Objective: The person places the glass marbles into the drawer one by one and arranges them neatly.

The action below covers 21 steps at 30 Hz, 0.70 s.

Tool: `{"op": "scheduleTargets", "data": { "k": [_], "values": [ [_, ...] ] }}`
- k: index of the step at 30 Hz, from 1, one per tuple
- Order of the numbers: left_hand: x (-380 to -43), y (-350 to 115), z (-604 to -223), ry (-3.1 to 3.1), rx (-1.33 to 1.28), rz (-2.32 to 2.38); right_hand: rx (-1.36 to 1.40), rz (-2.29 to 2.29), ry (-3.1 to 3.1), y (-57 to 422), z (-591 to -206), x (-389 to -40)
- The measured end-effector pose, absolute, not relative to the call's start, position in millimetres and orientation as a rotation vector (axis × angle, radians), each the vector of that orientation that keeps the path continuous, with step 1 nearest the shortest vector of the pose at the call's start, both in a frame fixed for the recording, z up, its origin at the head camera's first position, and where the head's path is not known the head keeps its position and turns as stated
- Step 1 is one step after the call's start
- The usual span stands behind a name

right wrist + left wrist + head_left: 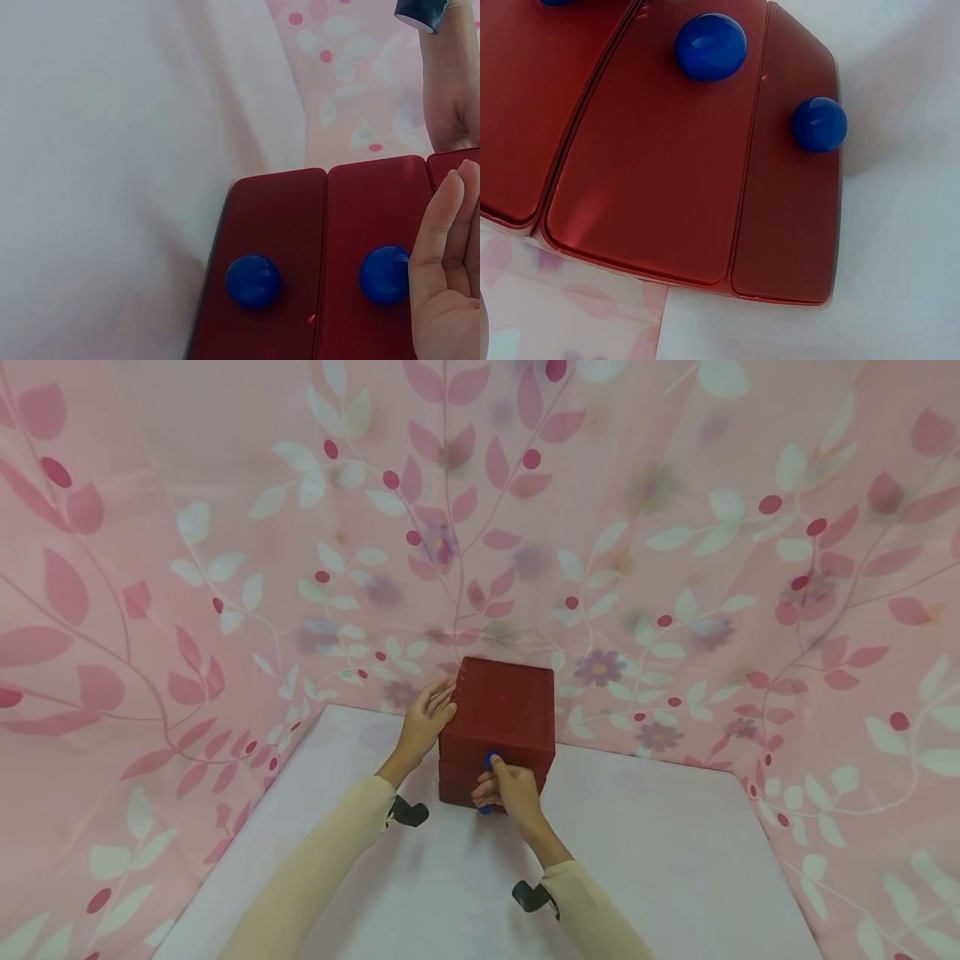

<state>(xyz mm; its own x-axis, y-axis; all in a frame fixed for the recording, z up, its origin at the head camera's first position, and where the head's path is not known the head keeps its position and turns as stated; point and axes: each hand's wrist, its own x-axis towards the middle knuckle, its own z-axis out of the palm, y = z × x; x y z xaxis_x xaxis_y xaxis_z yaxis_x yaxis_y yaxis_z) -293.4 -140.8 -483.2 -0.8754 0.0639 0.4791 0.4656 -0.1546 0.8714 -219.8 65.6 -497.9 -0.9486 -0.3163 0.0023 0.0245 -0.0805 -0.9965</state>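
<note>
A dark red box [504, 710] with three drawer fronts [656, 150] stands at the table's back edge. Each front has a round blue knob, such as the middle knob [711, 47] and the lowest knob [820, 124]. My left hand [427, 718] rests along the box's left side, fingers extended. In front of the drawers is my right hand [516, 789], its thumb overlapping the top knob [492, 760] in the head view. Close up, the right hand's thumb and fingers [439, 225] look fairly straight, beside the middle knob. All the drawers look closed.
The box stands on a white-covered table [645, 852]. Pink leaf-patterned cloth [480, 510] hangs behind and at both sides, close to the back of the box. A black wrist mount [531, 896] sticks out from the right sleeve, another mount [408, 812] from the left.
</note>
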Motion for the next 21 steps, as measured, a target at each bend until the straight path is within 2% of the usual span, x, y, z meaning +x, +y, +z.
{"op": "scheduleTargets", "data": {
  "k": [17, 21],
  "values": [
    [-308, -144, -485, -1.955, -0.578, -2.088, -0.374, -2.02, 1.946, 90, -494, -229],
    [-316, -151, -487, -2.096, -0.562, -1.997, -0.477, -2.055, 2.117, 107, -476, -226]
  ]
}}
